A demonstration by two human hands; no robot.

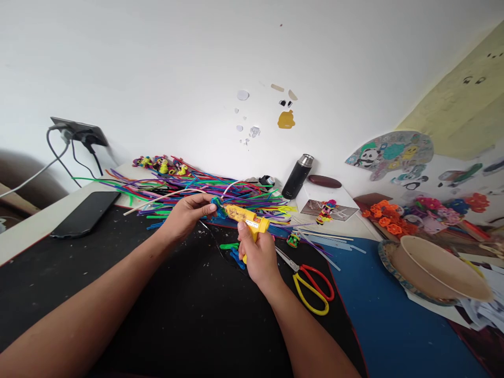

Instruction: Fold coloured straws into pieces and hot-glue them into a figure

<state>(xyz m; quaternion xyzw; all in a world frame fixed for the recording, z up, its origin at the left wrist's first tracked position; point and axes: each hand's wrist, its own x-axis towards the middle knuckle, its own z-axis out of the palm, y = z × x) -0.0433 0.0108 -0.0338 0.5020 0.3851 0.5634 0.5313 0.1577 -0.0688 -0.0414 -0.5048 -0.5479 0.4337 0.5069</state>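
Note:
My right hand (258,255) is wrapped round the handle of a yellow hot glue gun (252,223), whose nozzle points left. Between the fingertips of my left hand (191,214) is a small blue and green pipe-cleaner piece (218,206). The gun's tip meets or nearly meets this piece; I cannot tell whether they touch. Below the gun, short green pipe-cleaner bits (229,246) and blue bits (237,258) lie on the black mat (177,320). Behind both hands spreads a heap of coloured pipe cleaners (185,184).
Scissors (315,289) with red and yellow handles lie right of my right hand. A black phone (86,214) rests at left. Against the wall stand a black thermos (298,177) and a white box (328,198). A beige bowl (441,265) and orange flowers (388,218) are at right.

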